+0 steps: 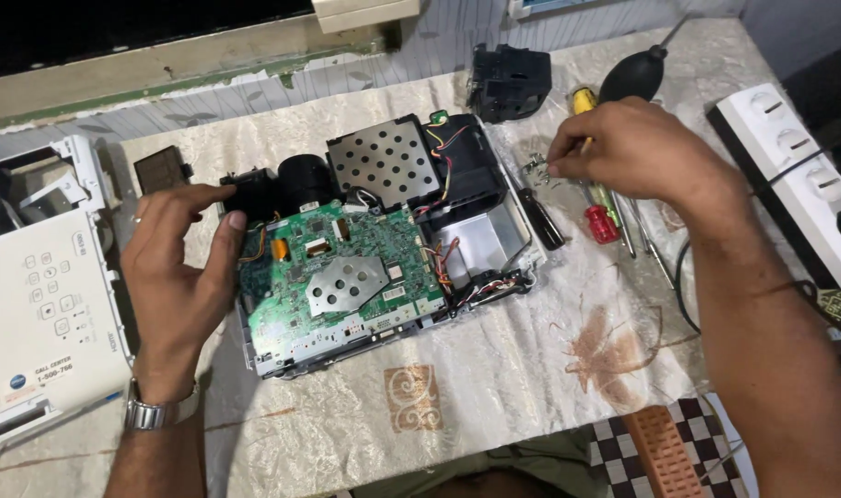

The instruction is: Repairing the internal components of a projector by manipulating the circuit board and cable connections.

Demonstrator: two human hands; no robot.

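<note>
The counter (494,369) is covered with a pale patterned cloth, which gives small parts a soft place to lie. In the middle sits an opened projector (374,258), its cover off so the green circuit board (337,277) and a perforated metal plate (383,161) face up. The left hand (176,267) rests against the projector's left edge, fingers spread and thumb pressed near the lens housing (286,184), apparently steadying it; it clasps nothing.

The white top cover (42,304) lies to the far left, out of the working area. A white power strip (799,175) runs along the right edge, its cable looping close to the right forearm.

The right hand (623,148) hovers over the tools beside the projector, fingertips pinched together on something tiny, too small to name. Under it lie a black-handled screwdriver (540,217), a red and yellow one (597,198) and a black rubber air blower (632,74). A black plastic part (511,81) stands behind them.
</note>
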